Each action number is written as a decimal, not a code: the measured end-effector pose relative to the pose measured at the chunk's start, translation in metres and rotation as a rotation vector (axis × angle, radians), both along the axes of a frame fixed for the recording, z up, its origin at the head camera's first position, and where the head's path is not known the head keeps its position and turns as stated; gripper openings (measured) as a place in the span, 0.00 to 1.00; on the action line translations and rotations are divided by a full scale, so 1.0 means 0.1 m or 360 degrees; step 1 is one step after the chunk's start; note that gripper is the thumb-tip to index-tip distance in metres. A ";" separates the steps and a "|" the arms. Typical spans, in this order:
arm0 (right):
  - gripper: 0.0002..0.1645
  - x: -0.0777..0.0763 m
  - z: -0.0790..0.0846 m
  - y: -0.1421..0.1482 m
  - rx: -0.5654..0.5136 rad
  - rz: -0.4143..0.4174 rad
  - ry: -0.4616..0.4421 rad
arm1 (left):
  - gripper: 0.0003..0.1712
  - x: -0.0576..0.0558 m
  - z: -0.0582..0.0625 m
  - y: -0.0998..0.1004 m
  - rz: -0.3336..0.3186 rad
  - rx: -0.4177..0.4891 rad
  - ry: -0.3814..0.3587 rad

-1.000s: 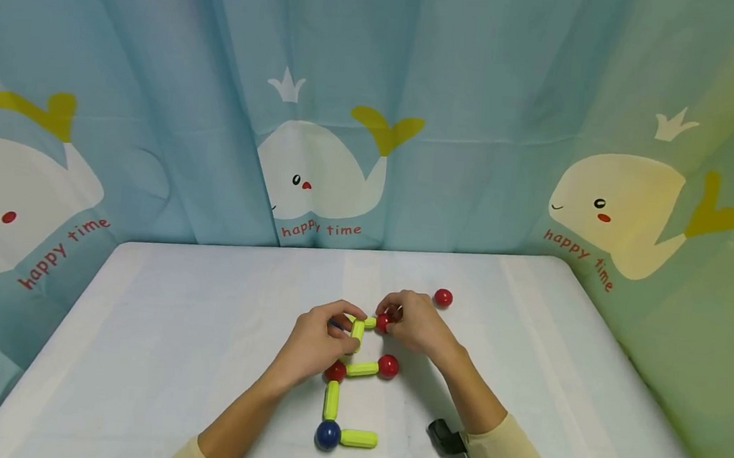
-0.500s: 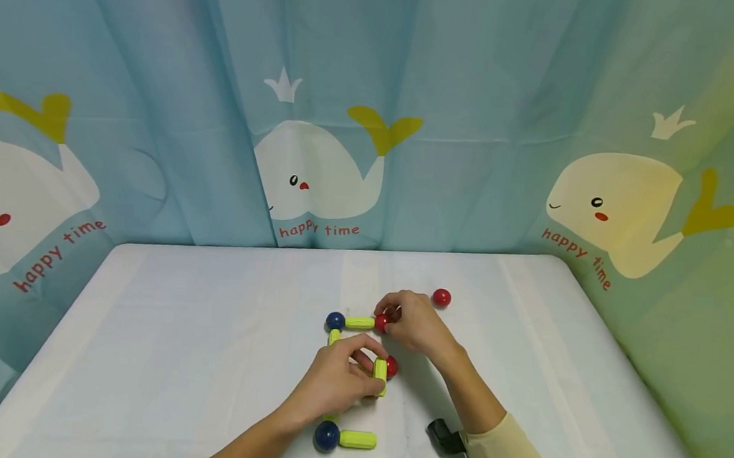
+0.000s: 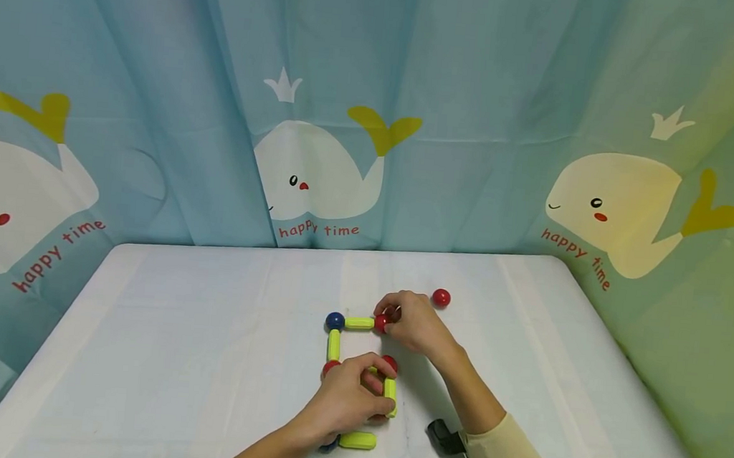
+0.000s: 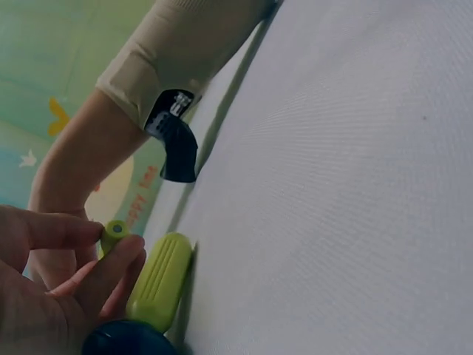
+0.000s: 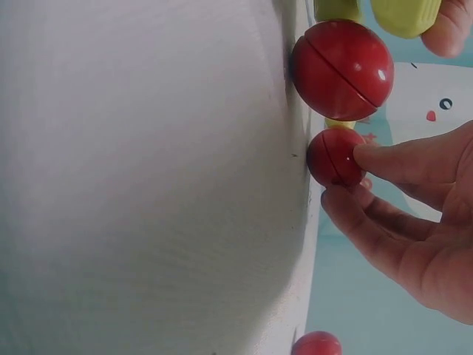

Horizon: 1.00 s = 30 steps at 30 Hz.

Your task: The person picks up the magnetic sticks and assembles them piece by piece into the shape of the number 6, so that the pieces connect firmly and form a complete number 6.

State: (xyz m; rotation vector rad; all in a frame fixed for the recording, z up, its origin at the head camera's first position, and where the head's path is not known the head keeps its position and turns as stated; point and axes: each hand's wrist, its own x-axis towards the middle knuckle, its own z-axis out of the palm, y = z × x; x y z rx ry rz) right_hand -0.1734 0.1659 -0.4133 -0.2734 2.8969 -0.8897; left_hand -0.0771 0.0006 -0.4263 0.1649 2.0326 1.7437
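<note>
My left hand (image 3: 350, 394) pinches a yellow-green magnetic rod (image 3: 390, 397) between thumb and fingers. The rod's far end is close to the middle right red ball (image 3: 390, 364); whether they touch I cannot tell. In the left wrist view the rod's round end (image 4: 117, 228) faces the camera. My right hand (image 3: 416, 324) pinches the far red ball (image 5: 334, 157), which sits at the end of a rod (image 3: 359, 323) running from a blue ball (image 3: 335, 321). Another rod (image 3: 334, 345) links that blue ball to a red ball (image 3: 330, 368), partly hidden by my left hand.
A near blue ball (image 3: 328, 445), mostly covered by my left arm, has a rod (image 3: 358, 440) pointing right. One loose red ball (image 3: 441, 298) lies beyond my right hand. A black wrist device (image 3: 445, 437) sits by the right sleeve. A whale-print curtain (image 3: 479, 123) hangs behind the table.
My left hand has carried its rod from near the far rod toward me and right, to beside the middle right red ball. My right hand stays on the far red ball.
</note>
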 end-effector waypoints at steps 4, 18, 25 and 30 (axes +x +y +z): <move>0.11 0.00 0.00 0.00 0.0000 -0.0005 -0.0006 | 0.20 0.01 -0.02 0.01 0.0008 -0.0077 0.0108; 0.11 0.01 0.00 -0.01 0.0007 -0.0028 -0.0048 | 0.16 0.01 -0.05 0.01 -0.0008 -0.0270 0.0267; 0.11 0.01 0.00 -0.01 0.0001 -0.0031 -0.0056 | 0.17 0.00 -0.06 0.02 -0.0022 -0.0355 0.0400; 0.11 0.01 0.00 -0.01 -0.0011 -0.0034 -0.0055 | 0.18 0.01 -0.09 0.02 -0.0025 -0.0428 0.0543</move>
